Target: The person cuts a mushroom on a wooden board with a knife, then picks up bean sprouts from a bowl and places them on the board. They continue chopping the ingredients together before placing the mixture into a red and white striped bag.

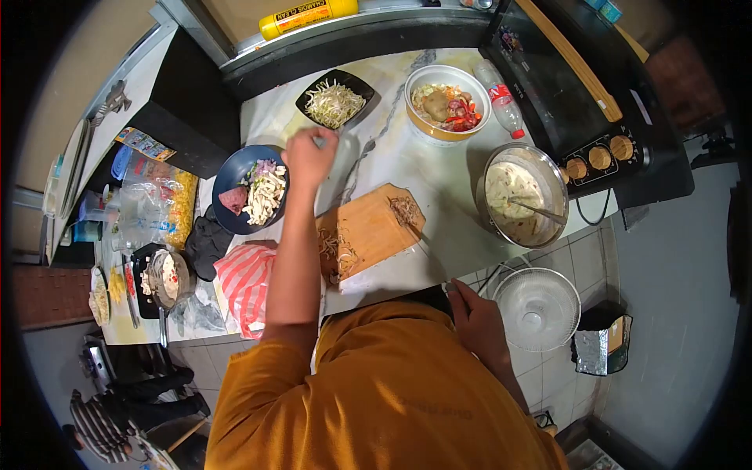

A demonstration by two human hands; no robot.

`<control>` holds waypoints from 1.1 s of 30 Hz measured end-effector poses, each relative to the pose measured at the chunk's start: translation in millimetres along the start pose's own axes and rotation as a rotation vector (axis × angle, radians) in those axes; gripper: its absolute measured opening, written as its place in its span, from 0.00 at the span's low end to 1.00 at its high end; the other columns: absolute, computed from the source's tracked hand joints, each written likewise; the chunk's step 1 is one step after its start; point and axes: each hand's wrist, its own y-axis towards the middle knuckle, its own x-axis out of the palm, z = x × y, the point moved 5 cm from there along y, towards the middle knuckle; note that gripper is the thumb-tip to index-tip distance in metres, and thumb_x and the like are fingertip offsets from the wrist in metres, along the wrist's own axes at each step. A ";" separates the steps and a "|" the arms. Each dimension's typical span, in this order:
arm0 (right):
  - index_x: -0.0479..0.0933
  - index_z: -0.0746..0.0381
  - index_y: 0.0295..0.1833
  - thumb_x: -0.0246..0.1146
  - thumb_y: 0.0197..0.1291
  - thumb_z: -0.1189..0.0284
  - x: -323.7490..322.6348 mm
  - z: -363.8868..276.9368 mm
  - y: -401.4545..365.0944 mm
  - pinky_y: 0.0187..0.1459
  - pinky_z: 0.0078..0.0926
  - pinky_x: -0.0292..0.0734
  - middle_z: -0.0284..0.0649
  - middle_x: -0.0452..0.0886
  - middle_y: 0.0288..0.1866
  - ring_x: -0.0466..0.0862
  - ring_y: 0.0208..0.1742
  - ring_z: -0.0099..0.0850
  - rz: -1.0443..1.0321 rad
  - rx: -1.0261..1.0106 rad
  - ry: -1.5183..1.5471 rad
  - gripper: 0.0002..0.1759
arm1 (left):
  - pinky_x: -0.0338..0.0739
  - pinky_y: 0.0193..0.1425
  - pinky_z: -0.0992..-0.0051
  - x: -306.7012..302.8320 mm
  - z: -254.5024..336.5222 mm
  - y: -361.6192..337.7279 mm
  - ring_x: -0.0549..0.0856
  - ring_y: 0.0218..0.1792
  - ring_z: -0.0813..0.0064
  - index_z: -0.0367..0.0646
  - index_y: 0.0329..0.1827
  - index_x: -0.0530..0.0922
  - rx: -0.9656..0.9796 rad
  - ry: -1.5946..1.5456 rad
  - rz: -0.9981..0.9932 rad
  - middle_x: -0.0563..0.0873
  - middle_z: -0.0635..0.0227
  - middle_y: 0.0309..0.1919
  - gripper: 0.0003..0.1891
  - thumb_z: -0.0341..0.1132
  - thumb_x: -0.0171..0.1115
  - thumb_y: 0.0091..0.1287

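Note:
My left hand (309,157) is stretched out over the counter, just below a black square bowl (334,99) of bean sprouts. Its fingers are curled together around a small greyish bit that I cannot make out. To its left sits a dark blue plate (227,176) with white strips, chopped purple onion and a pink piece of meat. Down by the counter's front edge, my right hand (475,317) is closed on what looks like a knife (429,252), its thin blade pointing at the board. On the wooden cutting board (376,239) lie brownish shreds in two patches.
A white bowl (419,78) of mixed vegetables stands at the back, beside a plastic bottle (501,98). A steel pot (495,223) of pale batter with a spoon is at right, near the oven (568,78). A striped plastic bag (244,278) lies left of my forearm.

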 end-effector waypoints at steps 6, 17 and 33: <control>0.81 0.65 0.62 0.59 0.75 0.61 3.0 2.8 -7.4 0.36 0.39 0.79 0.56 0.85 0.30 0.87 0.32 0.50 -0.003 0.007 0.024 0.21 | 0.78 0.52 0.59 17.6 -11.1 97.8 0.91 0.41 0.60 0.50 0.39 0.91 -0.142 0.163 -0.013 0.92 0.63 0.33 0.17 0.53 0.68 0.63; 0.80 0.66 0.63 0.59 0.76 0.61 6.8 11.7 5.0 0.30 0.29 0.74 0.48 0.82 0.23 0.78 0.22 0.26 -0.039 -0.006 0.074 0.22 | 0.79 0.41 0.72 -66.3 -26.8 -55.1 0.85 0.31 0.72 0.37 0.44 0.88 -0.087 -0.167 -0.062 0.88 0.62 0.32 0.15 0.41 0.73 0.65; 0.80 0.67 0.63 0.61 0.75 0.63 14.5 -13.2 31.3 0.30 0.24 0.70 0.40 0.80 0.23 0.72 0.24 0.20 -0.100 -0.146 0.066 0.21 | 0.78 0.51 0.60 -76.6 -29.7 -189.8 0.85 0.44 0.53 0.40 0.41 0.85 0.030 0.134 -0.260 0.87 0.57 0.38 0.08 0.31 0.71 0.61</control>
